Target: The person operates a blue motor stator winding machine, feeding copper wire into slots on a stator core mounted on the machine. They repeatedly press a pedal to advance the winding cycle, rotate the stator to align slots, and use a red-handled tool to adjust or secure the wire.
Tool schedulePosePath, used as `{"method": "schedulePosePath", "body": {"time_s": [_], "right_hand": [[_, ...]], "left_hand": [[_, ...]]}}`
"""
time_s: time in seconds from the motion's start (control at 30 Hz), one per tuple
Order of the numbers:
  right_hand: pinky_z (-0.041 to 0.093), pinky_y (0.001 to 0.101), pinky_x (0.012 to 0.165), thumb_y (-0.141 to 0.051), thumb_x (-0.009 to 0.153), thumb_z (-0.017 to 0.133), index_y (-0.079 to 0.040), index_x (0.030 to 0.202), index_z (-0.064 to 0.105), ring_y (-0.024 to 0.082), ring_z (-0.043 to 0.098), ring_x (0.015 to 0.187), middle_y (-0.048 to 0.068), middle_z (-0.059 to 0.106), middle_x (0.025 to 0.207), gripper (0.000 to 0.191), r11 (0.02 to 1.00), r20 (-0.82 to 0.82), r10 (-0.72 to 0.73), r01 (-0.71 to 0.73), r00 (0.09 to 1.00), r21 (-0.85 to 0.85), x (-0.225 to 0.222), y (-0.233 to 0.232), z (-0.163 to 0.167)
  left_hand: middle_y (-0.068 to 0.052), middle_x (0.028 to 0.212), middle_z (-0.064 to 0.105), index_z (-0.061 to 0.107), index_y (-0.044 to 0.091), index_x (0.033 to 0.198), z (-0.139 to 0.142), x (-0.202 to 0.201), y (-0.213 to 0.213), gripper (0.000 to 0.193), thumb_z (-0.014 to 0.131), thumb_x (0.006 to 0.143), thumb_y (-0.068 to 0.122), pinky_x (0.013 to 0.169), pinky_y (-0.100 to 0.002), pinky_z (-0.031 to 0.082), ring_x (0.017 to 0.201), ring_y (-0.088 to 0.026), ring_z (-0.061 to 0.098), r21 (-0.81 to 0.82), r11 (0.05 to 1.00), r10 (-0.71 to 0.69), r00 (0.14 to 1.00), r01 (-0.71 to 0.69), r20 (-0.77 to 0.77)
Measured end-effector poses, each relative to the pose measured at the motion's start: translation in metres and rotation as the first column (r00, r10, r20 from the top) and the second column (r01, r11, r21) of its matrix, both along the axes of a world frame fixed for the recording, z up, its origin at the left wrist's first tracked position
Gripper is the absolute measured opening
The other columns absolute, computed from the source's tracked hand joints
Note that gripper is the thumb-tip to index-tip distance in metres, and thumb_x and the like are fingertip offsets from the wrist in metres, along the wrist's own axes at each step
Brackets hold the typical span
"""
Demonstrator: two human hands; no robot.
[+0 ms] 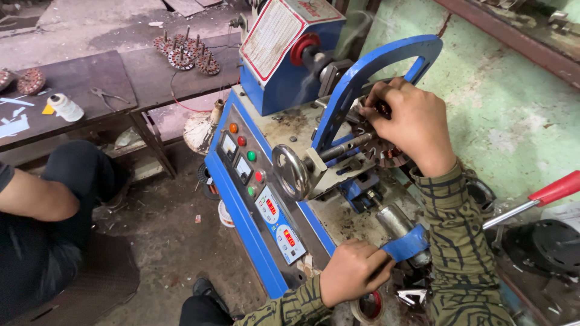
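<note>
A blue winding machine [260, 199] stands before me, with a blue curved guard [362, 66] over its spindle. My right hand [414, 124] grips a round metal stator core with copper windings [377, 148] mounted on the spindle. My left hand [350, 271] is closed around the blue lever handle [406, 244] at the machine's near end. A steel handwheel [290, 172] sits on the machine's front, between my two hands.
The control panel [266, 199] carries coloured buttons, meters and red digit displays. A red-handled lever [544, 196] juts in at right. Another person's arm [36, 196] is at left. A dark bench [121, 78] holds several stator cores [184, 51], a thread spool [65, 107] and pliers.
</note>
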State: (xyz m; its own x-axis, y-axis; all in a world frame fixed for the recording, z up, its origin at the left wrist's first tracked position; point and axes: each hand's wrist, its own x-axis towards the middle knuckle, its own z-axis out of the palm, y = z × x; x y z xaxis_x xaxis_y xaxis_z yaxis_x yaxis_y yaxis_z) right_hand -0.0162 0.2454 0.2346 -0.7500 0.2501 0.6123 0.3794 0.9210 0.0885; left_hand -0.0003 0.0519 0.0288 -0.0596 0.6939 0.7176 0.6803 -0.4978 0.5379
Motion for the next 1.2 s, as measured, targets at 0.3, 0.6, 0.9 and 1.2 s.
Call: {"method": "schedulePosePath", "body": {"time_s": [0.3, 0.6, 0.9, 1.2], "right_hand": [[0.055, 0.0438, 0.067, -0.036, 0.089, 0.078, -0.020, 0.095, 0.074, 0.030, 0.070, 0.077, 0.004, 0.068, 0.091, 0.018, 0.999, 0.000, -0.007, 0.007, 1.000, -0.034, -0.0008, -0.0015, 0.0013], [0.055, 0.0443, 0.066, -0.038, 0.089, 0.078, -0.020, 0.095, 0.075, 0.031, 0.070, 0.076, 0.005, 0.068, 0.091, 0.019, 0.998, 0.023, -0.038, 0.039, 0.999, -0.038, -0.0018, -0.0008, 0.0018], [0.055, 0.0434, 0.066, -0.036, 0.088, 0.078, -0.020, 0.096, 0.076, 0.030, 0.070, 0.076, 0.005, 0.069, 0.093, 0.018, 0.999, 0.023, -0.014, 0.015, 1.000, -0.034, -0.0010, 0.0001, 0.0020], [0.055, 0.0446, 0.067, -0.037, 0.087, 0.079, -0.020, 0.097, 0.076, 0.031, 0.070, 0.076, 0.006, 0.068, 0.093, 0.020, 0.999, 0.019, -0.024, 0.025, 1.000, -0.032, 0.0000, 0.0008, 0.0011]], "left_hand": [[-0.011, 0.073, 0.057, 0.065, 0.003, 0.095, 0.0010, -0.0023, 0.0001, 0.015, 0.071, 0.095, 0.017, 0.066, -0.042, 0.047, 0.069, -0.031, 0.059, -0.016, 1.000, -0.005, 1.000, 0.005, 0.001], [-0.011, 0.073, 0.057, 0.064, 0.003, 0.093, 0.0022, -0.0037, 0.0000, 0.016, 0.071, 0.097, 0.017, 0.068, -0.042, 0.048, 0.069, -0.030, 0.060, -0.006, 1.000, -0.018, 1.000, 0.018, 0.014], [-0.011, 0.072, 0.057, 0.063, 0.003, 0.090, 0.0019, -0.0030, 0.0012, 0.018, 0.071, 0.096, 0.017, 0.067, -0.042, 0.048, 0.068, -0.030, 0.059, -0.011, 1.000, -0.020, 1.000, 0.020, 0.015], [-0.011, 0.072, 0.057, 0.064, 0.003, 0.091, 0.0029, -0.0018, 0.0002, 0.016, 0.071, 0.095, 0.017, 0.067, -0.042, 0.047, 0.069, -0.031, 0.060, -0.027, 1.000, -0.016, 1.000, 0.016, 0.014]]}}
